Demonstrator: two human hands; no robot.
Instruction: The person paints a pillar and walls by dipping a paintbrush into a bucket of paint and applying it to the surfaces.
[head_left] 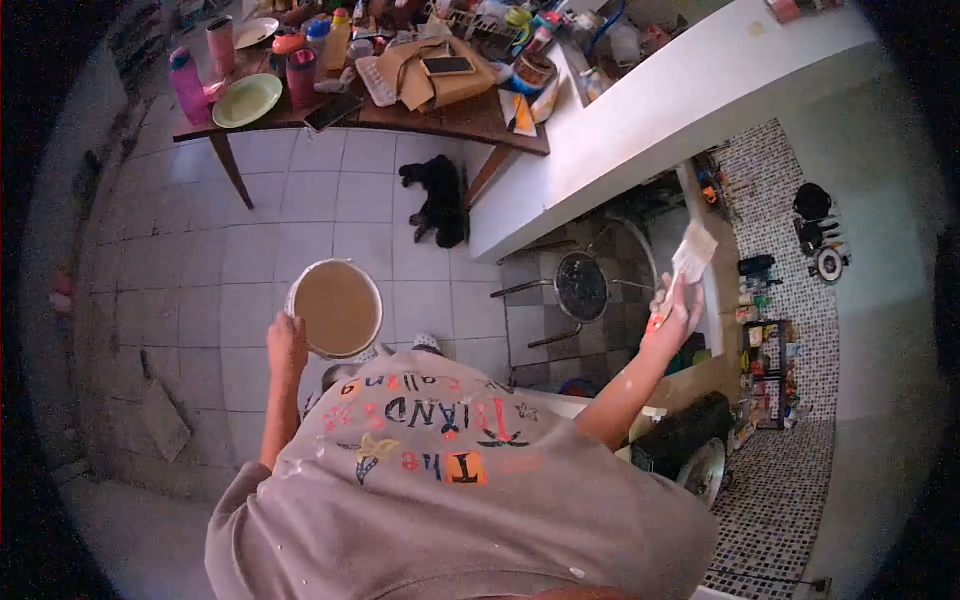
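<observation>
My left hand (287, 338) is closed on the rim of a round white bucket (335, 308), which holds a brownish-tan liquid. The bucket is over the tiled floor, left of my feet. Out to the right, my right hand (679, 312) grips a paintbrush (692, 255) by its handle. Its wide, pale, coated bristles point up and away from me, close to the white wall edge. Light specks dot my right forearm and my grey-brown shirt (450, 500).
A wooden table (440, 118) ahead carries bottles, a green plate (248, 101), phones and a cardboard piece. A black dog (436, 202) lies on the floor beneath. A low white wall (640, 120) runs to the right. Beyond it stand a round stool (581, 286) and a mosaic-tiled counter (790, 450).
</observation>
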